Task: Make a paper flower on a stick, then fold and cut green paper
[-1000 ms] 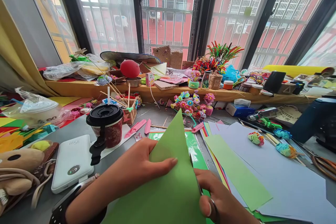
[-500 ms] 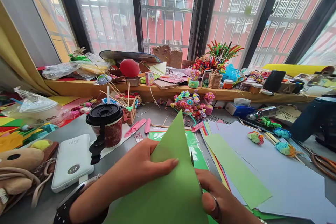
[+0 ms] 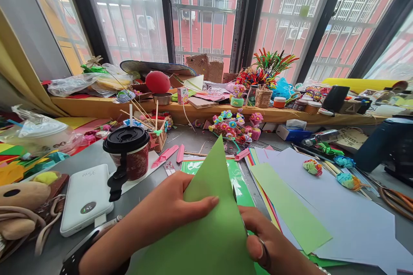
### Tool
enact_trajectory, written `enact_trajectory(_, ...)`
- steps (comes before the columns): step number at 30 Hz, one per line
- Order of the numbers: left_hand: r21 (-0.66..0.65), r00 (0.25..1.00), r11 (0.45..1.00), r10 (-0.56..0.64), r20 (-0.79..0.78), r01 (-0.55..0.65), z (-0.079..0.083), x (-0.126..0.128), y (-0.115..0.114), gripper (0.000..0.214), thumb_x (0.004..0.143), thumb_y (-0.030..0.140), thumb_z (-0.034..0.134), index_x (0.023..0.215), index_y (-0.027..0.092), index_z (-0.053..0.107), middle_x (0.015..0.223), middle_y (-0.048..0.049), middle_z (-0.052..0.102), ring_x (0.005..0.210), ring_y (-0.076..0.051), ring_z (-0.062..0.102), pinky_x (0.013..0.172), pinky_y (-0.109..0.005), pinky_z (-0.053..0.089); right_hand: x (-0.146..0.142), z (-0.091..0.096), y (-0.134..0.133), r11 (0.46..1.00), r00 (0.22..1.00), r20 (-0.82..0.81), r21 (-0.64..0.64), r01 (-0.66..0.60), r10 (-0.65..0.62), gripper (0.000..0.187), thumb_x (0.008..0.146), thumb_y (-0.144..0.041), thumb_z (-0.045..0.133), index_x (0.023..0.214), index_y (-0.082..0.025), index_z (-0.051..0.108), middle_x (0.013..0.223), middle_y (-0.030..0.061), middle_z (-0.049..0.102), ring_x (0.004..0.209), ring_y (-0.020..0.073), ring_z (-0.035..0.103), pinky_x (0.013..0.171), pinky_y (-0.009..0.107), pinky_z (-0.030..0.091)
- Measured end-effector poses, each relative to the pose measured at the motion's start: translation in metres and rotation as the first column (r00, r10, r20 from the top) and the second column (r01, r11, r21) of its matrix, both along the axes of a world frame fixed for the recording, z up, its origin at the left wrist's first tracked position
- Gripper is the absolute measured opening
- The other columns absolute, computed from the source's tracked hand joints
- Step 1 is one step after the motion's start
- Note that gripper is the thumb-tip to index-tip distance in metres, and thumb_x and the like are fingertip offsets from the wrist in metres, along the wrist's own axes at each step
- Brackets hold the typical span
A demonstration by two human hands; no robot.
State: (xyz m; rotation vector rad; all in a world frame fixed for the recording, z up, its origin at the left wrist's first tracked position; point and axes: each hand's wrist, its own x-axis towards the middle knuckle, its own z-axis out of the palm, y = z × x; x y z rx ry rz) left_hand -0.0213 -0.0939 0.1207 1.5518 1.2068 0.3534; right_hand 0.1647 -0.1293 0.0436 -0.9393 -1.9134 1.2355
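A light green sheet of paper (image 3: 206,227), its upper end coming to a point, is held up in front of me. My left hand (image 3: 180,206) grips it, thumb on the near face and the fingers hidden behind. At the sheet's right edge, my right hand (image 3: 263,236) holds a pair of scissors (image 3: 235,194); a dark blade tip shows beside the edge and a metal finger loop rings my thumb. Most of the scissors is hidden behind the paper. Under the sheet lies a shiny green packet (image 3: 240,180).
White sheets (image 3: 358,215) and a green paper strip (image 3: 290,206) lie to the right. On the left stand a lidded coffee cup (image 3: 129,154) and a white power bank (image 3: 86,200). Paper flowers (image 3: 232,124) sit at the back, below a crowded window ledge (image 3: 200,109).
The view has shifted very slightly. The scissors' blade tip shows a little more beside the paper's edge; both hands keep nearly the same hold.
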Motion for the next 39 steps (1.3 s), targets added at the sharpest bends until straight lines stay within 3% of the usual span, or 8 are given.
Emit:
enact_trajectory(12,-0.046,1.000,0.999,-0.012,0.003,0.012,-0.001,-0.001,-0.001,0.027,0.064,0.040,0.060,0.070,0.013,0.059,0.069,-0.0021,0.066,0.062,-0.018,0.061,0.050,-0.020,0.045,0.002,-0.001,0.003,0.998,0.999,-0.047,-0.050,-0.025,0.022,0.073,0.064,-0.074,0.030,0.099,-0.019,0.063,0.103,0.0089,0.053,0.095,0.0261,0.048,0.074,0.028,0.044)
enact_trajectory(17,-0.055,1.000,0.998,-0.018,0.015,0.019,-0.002,-0.001,0.000,0.029,0.064,0.041,0.060,0.073,0.013,0.060,0.071,-0.0028,0.066,0.063,-0.018,0.061,0.051,-0.021,0.046,0.001,0.003,0.003,0.999,0.999,-0.044,-0.025,-0.028,0.027,0.073,0.064,-0.074,0.029,0.097,-0.019,0.063,0.100,0.0085,0.054,0.085,0.0224,0.051,0.072,0.027,0.044)
enact_trajectory(24,-0.033,0.999,0.998,-0.048,0.018,0.049,-0.003,-0.002,0.001,0.031,0.064,0.042,0.060,0.073,0.013,0.059,0.070,-0.0033,0.065,0.062,-0.018,0.060,0.050,-0.021,0.044,0.001,0.007,0.004,0.999,0.998,-0.048,-0.001,-0.050,0.049,0.072,0.065,-0.074,0.029,0.088,-0.017,0.066,0.096,0.0080,0.055,0.083,0.0207,0.051,0.071,0.026,0.043)
enact_trajectory(29,-0.017,0.999,0.999,-0.047,-0.005,0.047,-0.001,-0.002,0.000,0.032,0.065,0.043,0.058,0.076,0.013,0.060,0.072,-0.0039,0.066,0.064,-0.019,0.061,0.051,-0.021,0.045,0.001,0.010,0.002,0.999,0.997,-0.067,-0.020,-0.044,0.043,0.069,0.066,-0.072,0.030,0.093,-0.019,0.065,0.095,0.0078,0.055,0.074,0.0180,0.052,0.066,0.025,0.043)
enact_trajectory(39,0.051,0.996,0.996,-0.065,-0.066,0.068,0.000,-0.001,-0.004,0.033,0.066,0.045,0.055,0.073,0.013,0.059,0.070,-0.0033,0.065,0.063,-0.019,0.060,0.049,-0.020,0.044,0.004,0.003,0.002,0.999,0.995,-0.091,-0.027,-0.046,0.043,0.074,0.060,-0.076,0.029,0.086,-0.017,0.066,0.095,0.0071,0.054,0.077,0.0186,0.051,0.067,0.024,0.043)
